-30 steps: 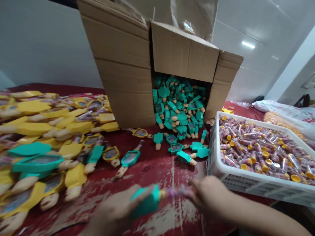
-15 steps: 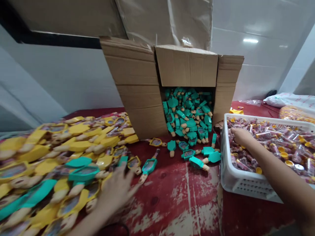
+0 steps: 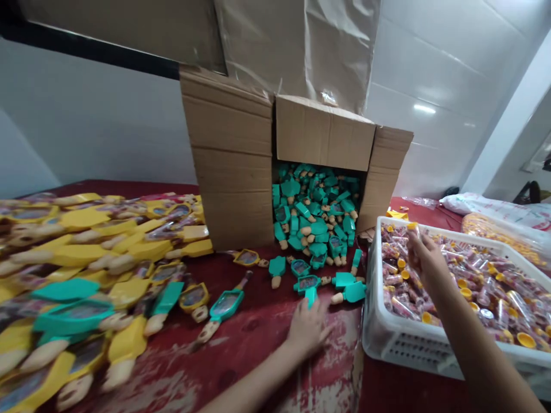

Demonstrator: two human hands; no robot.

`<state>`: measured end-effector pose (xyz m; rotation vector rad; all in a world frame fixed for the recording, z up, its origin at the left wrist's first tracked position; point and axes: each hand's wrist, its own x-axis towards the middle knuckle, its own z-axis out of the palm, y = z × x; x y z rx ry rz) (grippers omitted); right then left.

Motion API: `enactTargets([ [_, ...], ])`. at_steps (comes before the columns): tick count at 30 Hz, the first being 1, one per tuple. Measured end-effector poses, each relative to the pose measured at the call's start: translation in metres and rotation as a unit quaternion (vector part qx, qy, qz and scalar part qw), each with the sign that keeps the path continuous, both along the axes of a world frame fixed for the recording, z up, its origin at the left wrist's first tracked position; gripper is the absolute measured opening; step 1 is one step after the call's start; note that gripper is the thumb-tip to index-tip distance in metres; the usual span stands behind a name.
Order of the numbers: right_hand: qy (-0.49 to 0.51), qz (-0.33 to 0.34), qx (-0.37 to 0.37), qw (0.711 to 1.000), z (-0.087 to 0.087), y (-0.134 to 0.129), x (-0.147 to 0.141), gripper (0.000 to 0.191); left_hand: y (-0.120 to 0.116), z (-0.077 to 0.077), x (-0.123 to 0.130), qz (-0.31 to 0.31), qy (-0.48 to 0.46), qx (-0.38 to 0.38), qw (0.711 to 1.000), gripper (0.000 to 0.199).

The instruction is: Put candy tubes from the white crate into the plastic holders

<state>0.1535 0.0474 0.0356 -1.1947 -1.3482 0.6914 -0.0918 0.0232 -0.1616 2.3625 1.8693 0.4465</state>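
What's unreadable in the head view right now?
- Left hand: its grip on the teal piece is hidden under the fingers.
- Right hand: the yellow-capped tube at its fingertips is too small to identify.
- Pile of yellow pieces: motion-blurred and cut off at the left edge.
- Cardboard box: its flap hides the back.

Matt brown corrugated cardboard box (image 3: 235, 166); beside it glossy teal plastic toys (image 3: 316, 215); white plastic crate (image 3: 402, 344); clear shiny tubes (image 3: 482, 281); worn, scuffed red tabletop (image 3: 275, 332).
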Motion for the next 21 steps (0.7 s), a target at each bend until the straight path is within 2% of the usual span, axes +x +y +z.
enactTargets([
  [1, 0.053, 0.066, -0.046, 0.995, -0.008, -0.025, -0.007, 0.051, -0.002, -0.005, -0.013, 0.029, -0.008, -0.01, 0.999, 0.046],
  [2, 0.061, 0.133, -0.084, 0.986, -0.019, -0.05, -0.016, 0.055, -0.003, -0.01, -0.027, 0.056, -0.02, -0.022, 0.998, 0.045],
  [3, 0.039, 0.191, -0.108, 0.975, -0.032, -0.074, -0.025, 0.054, -0.005, -0.014, -0.042, 0.079, -0.035, -0.033, 0.996, 0.047],
  [4, 0.024, 0.213, -0.121, 0.969, -0.047, -0.096, -0.034, 0.049, -0.006, -0.016, -0.056, 0.099, -0.051, -0.045, 0.993, 0.054],
  [6, -0.021, 0.191, -0.089, 0.977, -0.076, -0.127, -0.05, 0.042, -0.01, -0.017, -0.081, 0.118, -0.078, -0.068, 0.988, 0.073],
  [7, -0.049, 0.18, -0.074, 0.98, -0.089, -0.134, -0.057, 0.04, -0.015, -0.014, -0.091, 0.111, -0.088, -0.083, 0.987, 0.076],
  [10, -0.127, 0.168, -0.054, 0.976, -0.116, -0.135, -0.071, 0.035, -0.04, 0.004, -0.1, 0.049, -0.11, -0.136, 0.983, 0.06],
  [13, -0.23, 0.2, -0.022, 0.952, -0.129, -0.128, -0.076, 0.024, -0.081, 0.031, -0.087, 0.018, -0.186, -0.175, 0.967, 0.057],
  [14, -0.277, 0.209, 0.02, 0.938, -0.131, -0.128, -0.077, 0.022, -0.095, 0.04, -0.08, 0.019, -0.233, -0.195, 0.953, 0.056],
  [16, -0.371, 0.199, 0.142, 0.896, -0.133, -0.132, -0.078, 0.024, -0.12, 0.056, -0.068, 0.025, -0.281, -0.24, 0.929, 0.067],
  [18, -0.433, 0.169, 0.253, 0.848, -0.132, -0.139, -0.079, 0.028, -0.137, 0.069, -0.061, 0.016, -0.265, -0.271, 0.925, 0.072],
  [19, -0.451, 0.165, 0.281, 0.831, -0.13, -0.143, -0.079, 0.03, -0.142, 0.075, -0.06, 0.0, -0.244, -0.274, 0.93, 0.067],
  [21, -0.464, 0.189, 0.288, 0.816, -0.126, -0.15, -0.079, 0.031, -0.146, 0.084, -0.062, -0.052, -0.203, -0.267, 0.941, 0.057],
])
